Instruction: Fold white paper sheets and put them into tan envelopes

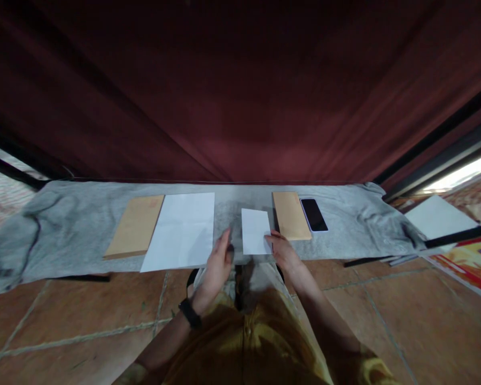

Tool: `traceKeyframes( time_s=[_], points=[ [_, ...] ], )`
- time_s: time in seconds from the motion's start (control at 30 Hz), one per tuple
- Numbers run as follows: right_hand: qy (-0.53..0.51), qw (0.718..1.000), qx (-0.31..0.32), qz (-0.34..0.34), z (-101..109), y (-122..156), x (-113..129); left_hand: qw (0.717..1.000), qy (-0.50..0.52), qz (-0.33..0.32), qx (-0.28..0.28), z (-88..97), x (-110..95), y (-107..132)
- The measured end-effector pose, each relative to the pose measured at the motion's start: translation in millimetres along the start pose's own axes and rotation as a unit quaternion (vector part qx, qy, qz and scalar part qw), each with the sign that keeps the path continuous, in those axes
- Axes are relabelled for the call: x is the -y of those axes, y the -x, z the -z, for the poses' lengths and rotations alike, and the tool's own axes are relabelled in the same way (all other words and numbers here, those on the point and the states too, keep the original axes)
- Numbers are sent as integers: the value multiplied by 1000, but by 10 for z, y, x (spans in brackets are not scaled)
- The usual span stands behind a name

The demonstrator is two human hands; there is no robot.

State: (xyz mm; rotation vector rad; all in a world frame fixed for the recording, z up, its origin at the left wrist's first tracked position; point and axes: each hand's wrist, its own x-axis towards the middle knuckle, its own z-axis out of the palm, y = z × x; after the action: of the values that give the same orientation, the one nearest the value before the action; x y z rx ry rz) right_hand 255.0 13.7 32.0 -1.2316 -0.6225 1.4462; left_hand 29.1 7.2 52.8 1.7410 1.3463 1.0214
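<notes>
A small folded white paper (pixel 255 230) lies on the grey cloth (pixel 84 224) in front of me. My right hand (pixel 282 250) rests at its lower right corner, fingers touching the paper's edge. My left hand (pixel 219 259) hovers just left of the paper, fingers stretched out, holding nothing. A black band sits on the left wrist. A larger white sheet (pixel 182 231) lies to the left, with a brown envelope (pixel 135 225) beside it.
A second brown envelope (pixel 291 215) and a black phone (pixel 313 214) lie right of the small paper. A dark red curtain hangs behind the cloth. Tiled floor lies below. A white board (pixel 439 216) and coloured printed material (pixel 471 262) sit at the far right.
</notes>
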Motion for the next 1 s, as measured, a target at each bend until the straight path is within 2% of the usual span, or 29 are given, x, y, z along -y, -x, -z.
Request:
traceKeyframes(
  time_s=[0.03, 0.07, 0.13, 0.2, 0.27, 0.4, 0.47, 0.63, 0.7, 0.77, 0.9, 1.0],
  points=[
    [-2, 1000, 4, -8, 10, 0, 45, 994, 79, 77, -20, 6, 21, -47],
    [-3, 1000, 9, -16, 17, -3, 89, 975, 159, 155, -32, 18, 29, -105],
    [17, 999, 28, -23, 21, -19, 173, 911, 311, 268, -24, 59, 4, -238],
    [60, 996, 63, -22, 17, -57, 252, 862, 395, 317, -9, 107, -53, -365],
    [112, 989, 99, -17, 9, -118, 321, 841, 424, 337, 2, 145, -103, -464],
    [187, 972, 143, 3, -13, -301, 416, 849, 389, 356, 15, 167, -97, -570],
    [239, 961, 136, 34, -23, -411, 443, 862, 358, 359, 7, 157, -59, -593],
    [342, 918, -9, 203, -17, -559, 470, 864, 361, 348, -46, 104, 5, -594],
    [369, 888, -45, 271, -6, -502, 432, 861, 367, 346, -67, 61, 17, -580],
    [398, 856, -43, 326, -1, -379, 343, 859, 365, 349, -80, 5, 25, -561],
    [473, 805, 3, 357, -7, -59, 34, 866, 346, 352, -76, -111, 25, -504],
    [537, 755, 31, 375, -9, 131, -208, 877, 325, 347, -73, -167, 16, -450]
  ],
)
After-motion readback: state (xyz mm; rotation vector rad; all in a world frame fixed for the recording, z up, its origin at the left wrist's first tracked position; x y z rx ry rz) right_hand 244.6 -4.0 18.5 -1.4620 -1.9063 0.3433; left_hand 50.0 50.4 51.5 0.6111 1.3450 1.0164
